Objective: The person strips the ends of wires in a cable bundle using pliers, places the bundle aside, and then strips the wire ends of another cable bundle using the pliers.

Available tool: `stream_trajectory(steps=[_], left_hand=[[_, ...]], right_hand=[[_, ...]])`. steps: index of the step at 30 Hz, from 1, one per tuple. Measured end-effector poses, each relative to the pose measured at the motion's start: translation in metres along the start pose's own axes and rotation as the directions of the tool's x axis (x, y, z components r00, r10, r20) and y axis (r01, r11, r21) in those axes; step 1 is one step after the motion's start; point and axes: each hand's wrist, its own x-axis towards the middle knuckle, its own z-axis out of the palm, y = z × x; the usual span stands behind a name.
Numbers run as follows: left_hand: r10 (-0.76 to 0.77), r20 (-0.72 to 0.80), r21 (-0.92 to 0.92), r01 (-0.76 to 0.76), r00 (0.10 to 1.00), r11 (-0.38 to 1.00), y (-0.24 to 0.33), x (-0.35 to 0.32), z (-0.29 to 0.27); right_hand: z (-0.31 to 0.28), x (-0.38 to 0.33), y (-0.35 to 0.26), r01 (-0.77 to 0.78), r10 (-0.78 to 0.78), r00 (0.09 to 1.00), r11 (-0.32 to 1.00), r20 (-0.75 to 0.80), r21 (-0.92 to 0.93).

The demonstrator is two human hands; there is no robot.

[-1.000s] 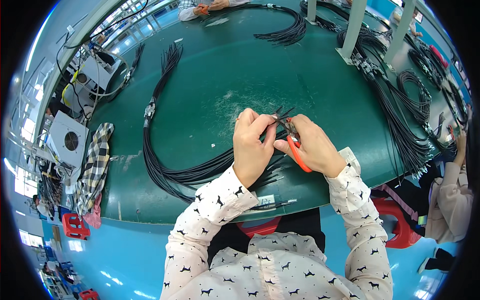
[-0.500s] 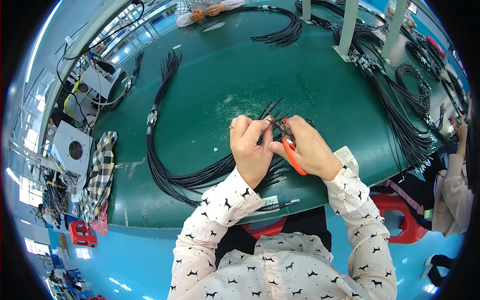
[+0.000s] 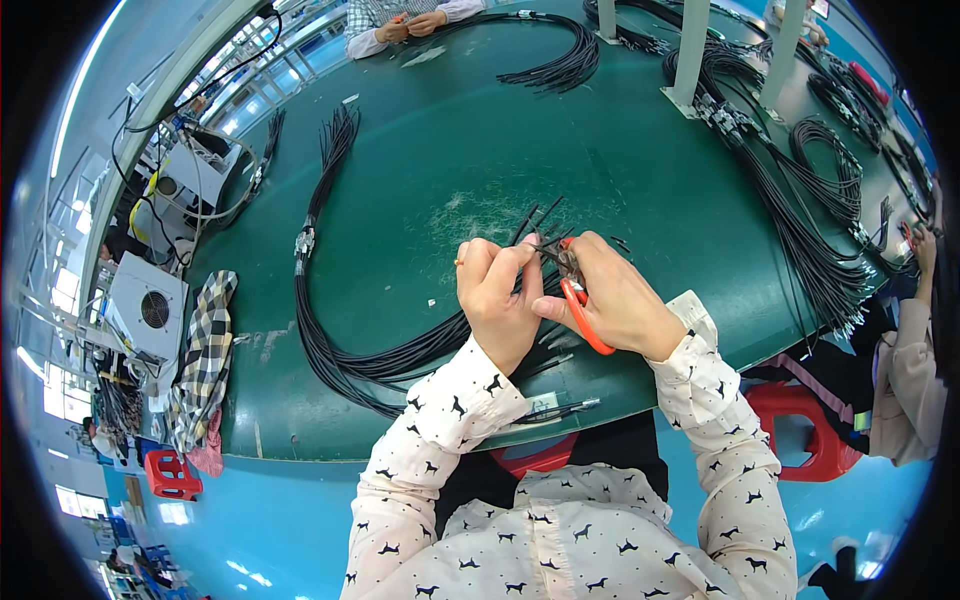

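Observation:
Over the near part of the green table, my left hand [image 3: 500, 300] is closed, thumb and index finger pinching a black cable [image 3: 543, 215] whose ends stick out past the fingertips. My right hand [image 3: 625, 305] grips a pair of red-handled cutting pliers [image 3: 585, 315], their metal jaws beside the left fingertips. Whether the jaws touch the cable is too small to tell. From under my hands a thick bundle of black cables [image 3: 335, 365] curves left and then away, bound with a silvery wrap [image 3: 304, 241]. Part of the bundle is hidden behind my left hand.
More black cable bundles [image 3: 775, 210] lie on the right, near metal posts [image 3: 690, 60]. A co-worker's hands [image 3: 410, 27] hold something small at the far edge. On the left stand a white machine with a fan [image 3: 148, 305] and a checked cloth [image 3: 205, 350]. Scraps [image 3: 480, 215] litter the table.
Both hands keep almost the same place and grip. The cable ends at my left fingertips have shifted slightly. The whole view has moved a little.

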Motion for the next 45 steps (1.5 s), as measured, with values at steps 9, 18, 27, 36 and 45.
stream_trajectory(steps=[9,18,27,36,45], left_hand=[[0.064,0.032,0.022,-0.065,0.997,0.998,-0.002,-0.002,0.002],[0.124,0.037,0.06,-0.126,0.992,0.99,0.0,-0.002,0.003],[-0.247,0.277,-0.18,0.302,0.929,0.936,0.003,0.004,-0.008],[-0.322,0.849,-0.239,0.848,0.419,0.473,-0.02,0.03,-0.034],[-0.199,0.932,-0.24,0.926,0.304,0.291,-0.027,0.028,-0.035]], right_hand=[[0.004,-0.001,0.005,0.051,-0.049,0.997,0.999,-0.052,0.019],[0.003,-0.002,0.004,0.049,-0.047,0.997,0.999,-0.063,0.024],[0.002,-0.004,0.012,0.069,-0.072,0.992,0.997,-0.107,-0.032],[-0.01,-0.001,0.014,0.168,-0.172,0.985,0.981,-0.028,-0.101],[-0.02,0.0,0.017,0.226,-0.225,0.974,0.973,0.031,-0.039]])
